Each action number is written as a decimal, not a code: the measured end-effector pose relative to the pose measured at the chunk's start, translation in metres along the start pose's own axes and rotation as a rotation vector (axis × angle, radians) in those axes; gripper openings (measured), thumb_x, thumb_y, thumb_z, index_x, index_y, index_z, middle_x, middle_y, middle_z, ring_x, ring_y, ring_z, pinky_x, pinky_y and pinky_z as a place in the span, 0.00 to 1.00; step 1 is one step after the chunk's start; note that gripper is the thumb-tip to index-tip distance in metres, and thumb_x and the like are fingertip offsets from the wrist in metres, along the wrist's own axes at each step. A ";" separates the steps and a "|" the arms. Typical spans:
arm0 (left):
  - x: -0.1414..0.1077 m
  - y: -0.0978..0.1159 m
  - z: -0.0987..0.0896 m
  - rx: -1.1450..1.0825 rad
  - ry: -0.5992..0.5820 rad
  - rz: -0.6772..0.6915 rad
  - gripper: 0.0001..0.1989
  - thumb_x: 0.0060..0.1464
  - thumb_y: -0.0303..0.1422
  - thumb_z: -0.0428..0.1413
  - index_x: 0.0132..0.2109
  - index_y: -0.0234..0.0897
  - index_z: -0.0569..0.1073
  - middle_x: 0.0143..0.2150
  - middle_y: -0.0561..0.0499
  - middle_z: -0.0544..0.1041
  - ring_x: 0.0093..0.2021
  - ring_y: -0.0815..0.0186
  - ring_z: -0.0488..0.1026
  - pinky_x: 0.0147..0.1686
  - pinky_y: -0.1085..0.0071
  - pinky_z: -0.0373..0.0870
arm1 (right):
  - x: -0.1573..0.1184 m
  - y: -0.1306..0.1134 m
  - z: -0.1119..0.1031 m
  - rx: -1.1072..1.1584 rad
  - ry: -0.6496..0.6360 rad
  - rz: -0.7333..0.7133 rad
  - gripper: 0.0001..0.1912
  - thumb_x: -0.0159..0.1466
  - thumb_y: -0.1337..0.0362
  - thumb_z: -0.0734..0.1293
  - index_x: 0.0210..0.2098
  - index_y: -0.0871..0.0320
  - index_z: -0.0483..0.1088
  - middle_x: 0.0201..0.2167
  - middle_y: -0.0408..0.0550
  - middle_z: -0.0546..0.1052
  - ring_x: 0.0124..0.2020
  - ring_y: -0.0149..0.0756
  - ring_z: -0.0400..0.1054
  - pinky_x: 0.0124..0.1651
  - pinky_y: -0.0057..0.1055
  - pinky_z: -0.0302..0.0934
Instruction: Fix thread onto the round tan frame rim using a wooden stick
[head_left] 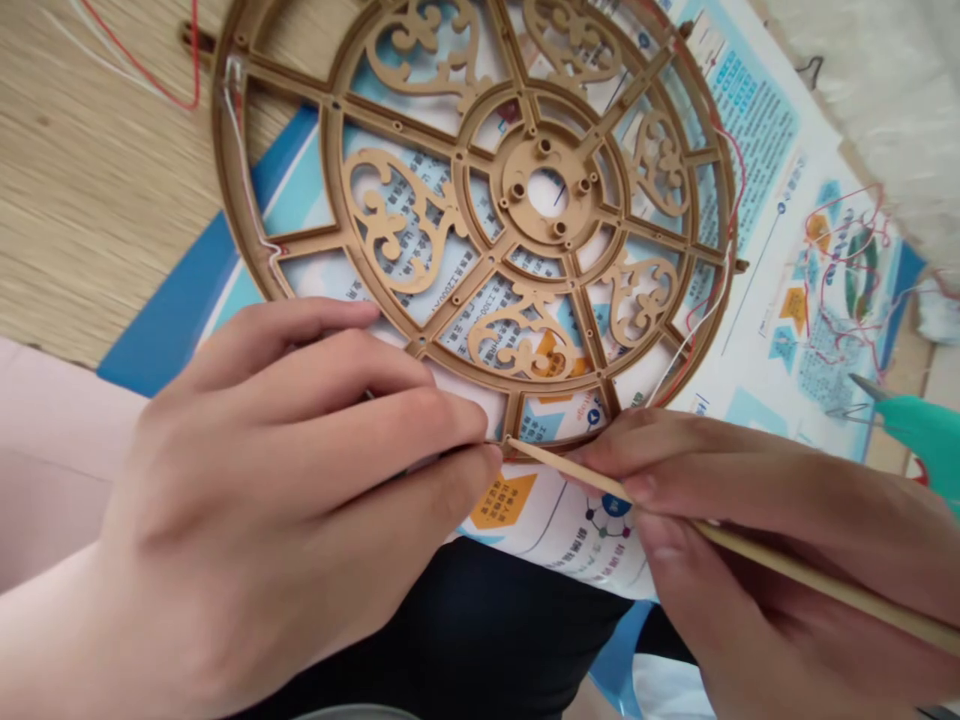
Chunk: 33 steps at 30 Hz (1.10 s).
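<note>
Round frame on a printed sheet, hands at its near rim

The round frame point(480, 200) lies flat on the printed sheet point(772, 290), which rests on the table point(82, 170). At the frame's near rim, the left hand point(285, 500) lies to the left and the right hand point(757, 540) to the right, its stick point(750, 550) reaching the rim between them. Thin wires point(712, 310) run along the frame's right edge. Right of the frame, well apart, lie scissors point(915, 430).
</note>
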<state>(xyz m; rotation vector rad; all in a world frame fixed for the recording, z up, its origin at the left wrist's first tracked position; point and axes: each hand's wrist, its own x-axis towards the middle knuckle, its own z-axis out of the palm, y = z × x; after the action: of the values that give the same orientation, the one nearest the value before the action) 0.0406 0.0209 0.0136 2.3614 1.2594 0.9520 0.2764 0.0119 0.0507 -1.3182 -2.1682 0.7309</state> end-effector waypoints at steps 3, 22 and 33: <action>0.000 0.000 -0.001 0.019 0.005 0.017 0.11 0.65 0.33 0.57 0.33 0.51 0.79 0.36 0.72 0.85 0.32 0.67 0.81 0.46 0.56 0.74 | 0.002 0.001 0.000 -0.041 -0.024 0.017 0.06 0.68 0.67 0.64 0.39 0.49 0.71 0.38 0.35 0.83 0.35 0.26 0.79 0.38 0.19 0.74; -0.004 0.000 -0.002 -0.033 -0.005 0.010 0.05 0.61 0.32 0.62 0.37 0.49 0.82 0.40 0.69 0.86 0.36 0.63 0.82 0.51 0.55 0.71 | -0.002 0.005 0.002 0.049 0.084 0.153 0.05 0.70 0.59 0.69 0.39 0.48 0.78 0.40 0.38 0.84 0.35 0.31 0.80 0.35 0.26 0.77; -0.005 -0.001 -0.001 0.000 -0.004 -0.002 0.05 0.61 0.33 0.62 0.37 0.49 0.83 0.41 0.69 0.86 0.36 0.62 0.83 0.52 0.53 0.73 | 0.001 0.003 0.004 0.090 0.128 0.194 0.08 0.71 0.56 0.68 0.40 0.49 0.80 0.39 0.46 0.84 0.34 0.37 0.80 0.27 0.30 0.75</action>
<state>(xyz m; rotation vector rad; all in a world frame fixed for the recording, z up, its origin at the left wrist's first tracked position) 0.0377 0.0171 0.0118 2.3606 1.2600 0.9467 0.2755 0.0136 0.0458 -1.5000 -1.9044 0.7861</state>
